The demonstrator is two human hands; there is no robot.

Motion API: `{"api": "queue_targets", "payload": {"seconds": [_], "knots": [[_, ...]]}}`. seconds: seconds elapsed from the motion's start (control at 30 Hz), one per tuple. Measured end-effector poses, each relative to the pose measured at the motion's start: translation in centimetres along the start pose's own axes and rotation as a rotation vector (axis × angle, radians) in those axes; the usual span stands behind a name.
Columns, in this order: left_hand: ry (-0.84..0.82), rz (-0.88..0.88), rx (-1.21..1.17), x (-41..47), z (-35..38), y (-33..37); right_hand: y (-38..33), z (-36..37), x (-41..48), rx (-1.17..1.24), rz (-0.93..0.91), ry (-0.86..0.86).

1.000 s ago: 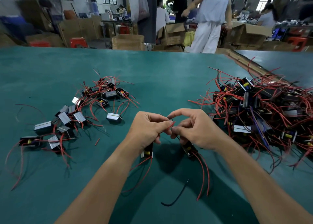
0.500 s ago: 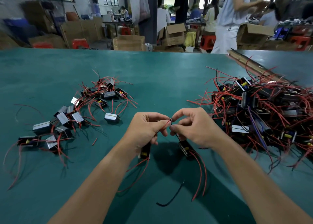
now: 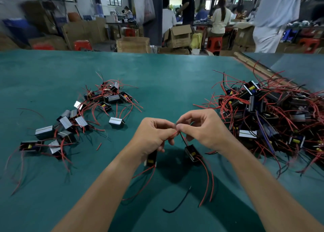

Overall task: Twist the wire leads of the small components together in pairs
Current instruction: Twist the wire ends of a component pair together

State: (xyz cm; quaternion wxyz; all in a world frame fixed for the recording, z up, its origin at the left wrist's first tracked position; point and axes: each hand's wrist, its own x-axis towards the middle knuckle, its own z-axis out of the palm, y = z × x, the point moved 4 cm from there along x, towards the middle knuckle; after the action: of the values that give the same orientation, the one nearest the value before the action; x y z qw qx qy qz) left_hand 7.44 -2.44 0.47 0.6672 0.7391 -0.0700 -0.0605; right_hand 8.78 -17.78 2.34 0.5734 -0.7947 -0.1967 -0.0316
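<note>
Two small black components with yellow parts hang below my hands: one (image 3: 151,159) under my left hand (image 3: 154,135), the other (image 3: 192,153) under my right hand (image 3: 201,128). My left thumb and forefinger pinch a red lead, and my right fingertips pinch a black lead. The two pinches meet at the wire ends (image 3: 177,129) between the hands, above the green table (image 3: 166,77). Loose red leads (image 3: 208,181) and a black lead (image 3: 178,203) trail down toward me.
A spread of wired components (image 3: 77,119) lies on the left of the table. A large tangled heap of components with red wires (image 3: 273,116) fills the right. Beyond the far edge are cardboard boxes (image 3: 133,45), red stools and several people.
My hands have lifted slightly, and both hanging components have risen with them. The fingertips stay pinched together on the leads. A person in light clothes has walked right in the background.
</note>
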Motion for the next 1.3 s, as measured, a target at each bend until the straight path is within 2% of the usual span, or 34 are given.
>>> {"api": "queue_targets", "payload": {"seconds": [0.3, 0.5, 0.7, 0.9, 1.3], "knots": [[0.014, 0.001, 0.025, 0.0, 0.4, -0.2, 0.5, -0.2, 0.0, -0.082, 0.002, -0.014], [-0.055, -0.111, -0.146, 0.0, 0.4, -0.2, 0.7, -0.1, 0.2, -0.013, 0.040, -0.023], [-0.009, -0.088, -0.157, 0.0, 0.0, 0.0, 1.0, 0.2, -0.4, -0.022, 0.140, -0.154], [0.096, -0.035, -0.110, 0.1, -0.7, 0.2, 1.1, -0.2, -0.1, 0.048, 0.129, -0.064], [0.041, -0.041, -0.068, 0.2, -0.1, 0.0, 1.2, -0.4, -0.2, 0.045, 0.135, -0.064]]}}
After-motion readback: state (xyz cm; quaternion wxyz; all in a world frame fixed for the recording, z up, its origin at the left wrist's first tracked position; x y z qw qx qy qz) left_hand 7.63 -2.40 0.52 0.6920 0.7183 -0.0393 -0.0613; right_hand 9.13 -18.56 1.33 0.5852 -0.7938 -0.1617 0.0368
